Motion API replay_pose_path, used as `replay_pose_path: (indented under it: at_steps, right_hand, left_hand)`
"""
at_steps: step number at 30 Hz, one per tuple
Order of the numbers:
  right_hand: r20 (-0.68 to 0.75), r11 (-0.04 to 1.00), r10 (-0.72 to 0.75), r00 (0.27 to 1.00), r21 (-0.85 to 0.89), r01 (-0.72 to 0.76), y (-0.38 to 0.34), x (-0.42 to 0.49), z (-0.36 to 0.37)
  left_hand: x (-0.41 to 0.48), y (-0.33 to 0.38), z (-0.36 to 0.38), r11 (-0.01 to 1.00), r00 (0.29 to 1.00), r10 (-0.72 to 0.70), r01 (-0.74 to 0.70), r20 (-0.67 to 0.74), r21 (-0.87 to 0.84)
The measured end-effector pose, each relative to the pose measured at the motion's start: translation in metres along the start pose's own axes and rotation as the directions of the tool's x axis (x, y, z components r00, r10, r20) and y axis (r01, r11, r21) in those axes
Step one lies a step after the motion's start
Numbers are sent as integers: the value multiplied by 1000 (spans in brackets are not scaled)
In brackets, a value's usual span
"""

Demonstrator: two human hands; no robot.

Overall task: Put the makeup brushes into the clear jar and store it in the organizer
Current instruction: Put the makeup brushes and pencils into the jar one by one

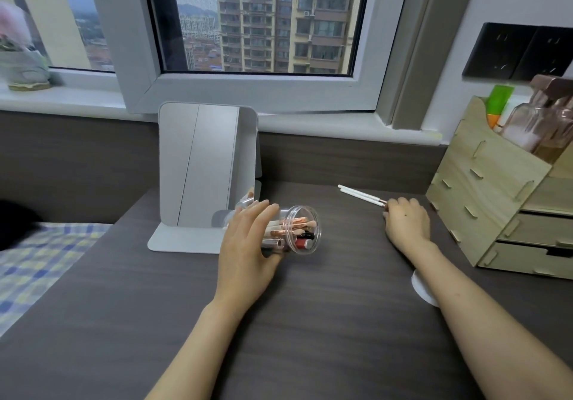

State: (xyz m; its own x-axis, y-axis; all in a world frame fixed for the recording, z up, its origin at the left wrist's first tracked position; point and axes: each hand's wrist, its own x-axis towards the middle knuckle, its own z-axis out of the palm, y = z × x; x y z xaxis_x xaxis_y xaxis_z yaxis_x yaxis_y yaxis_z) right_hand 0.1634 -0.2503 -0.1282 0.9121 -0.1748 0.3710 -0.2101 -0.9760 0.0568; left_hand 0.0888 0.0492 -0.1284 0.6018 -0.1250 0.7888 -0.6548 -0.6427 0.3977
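We're mid-loading: our left hand (248,244) grips the tilted jar (294,230) on the desk (310,322); our right hand (406,220) closes on two loose brushes (361,195), bound next for its mouth.

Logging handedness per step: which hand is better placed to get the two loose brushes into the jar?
Right. The right hand already rests on the brush-head end of the two white brushes, while the left hand holds the tilted clear jar, mouth facing right.
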Motion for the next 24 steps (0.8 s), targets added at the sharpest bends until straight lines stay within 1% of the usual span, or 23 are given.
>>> replay_pose_path:
  at_steps: [2, 3, 6, 11, 12, 13, 14, 15, 16, 17, 18, 19, 20, 21, 22, 24]
  right_hand:
    - [-66, 1000, 24, 998, 14, -23, 1, -1, 1]
    - [-64, 999, 30, 998, -14, -31, 2, -1, 2]
    - [8, 994, 7, 1000, -106, -6, 6, 3, 2]
    - [45, 994, -34, 998, -100, 38, -2, -5, -1]
    - [46, 999, -13, 999, -51, 16, -4, -10, -4]
    - [30, 997, 31, 999, 66, -33, -6, -16, -10]
    - [6, 964, 97, 995, 249, -96, -7, -23, -19]
    - [-7, 884, 150, 989, 450, -131, -7, -30, -30]
    - [-23, 770, 165, 986, 628, -114, -7, -38, -42]
    - [-41, 646, 155, 987, 760, -70, -6, -49, -56]
    - [-61, 535, 135, 989, 844, -21, -5, -61, -70]
    - [-79, 454, 109, 991, 891, 22, -5, -76, -85]
    - [-108, 419, 71, 992, 905, 69, -5, -91, -98]
    - [-150, 424, 21, 988, 897, 127, -5, -105, -110]
    - [-193, 451, -24, 981, 874, 183, -5, -117, -120]
    - [-266, 529, -93, 960, 803, 274, -10, -130, -134]
  left_hand:
    - [0, 0, 0, 1000, 1000, 1, -1, 0, -4]
    - [0, 0, 0, 1000, 1000, 1, -1, -1, -4]
    - [-1, 1, -1, 1000, 1000, -7, 6, 5, 3]
    - [-1, 1, -2, 1000, 1000, -13, 13, 7, 2]
    - [-1, 1, -2, 1000, 1000, -10, 10, 2, 0]
    - [-1, 1, -1, 1000, 1000, -4, 4, -3, 0]
    - [-1, 1, -1, 1000, 1000, 1, -1, -7, 2]
    - [-1, 1, -1, 1000, 1000, 3, -3, -10, 3]
    - [-1, 1, -1, 1000, 1000, 1, -1, -10, 4]
    - [-1, 1, -1, 1000, 1000, -3, 3, -9, 5]
    - [-2, 1, -1, 1000, 1000, -8, 8, -9, 8]
    - [-2, 1, -1, 1000, 1000, -14, 14, -9, 11]
    - [-2, 1, -1, 1000, 1000, -18, 18, -8, 11]
    - [-2, 2, -1, 1000, 1000, -20, 20, -8, 8]
    - [-2, 3, -1, 1000, 1000, -21, 21, -9, 3]
    - [-2, 4, -1, 1000, 1000, -26, 26, -10, -9]
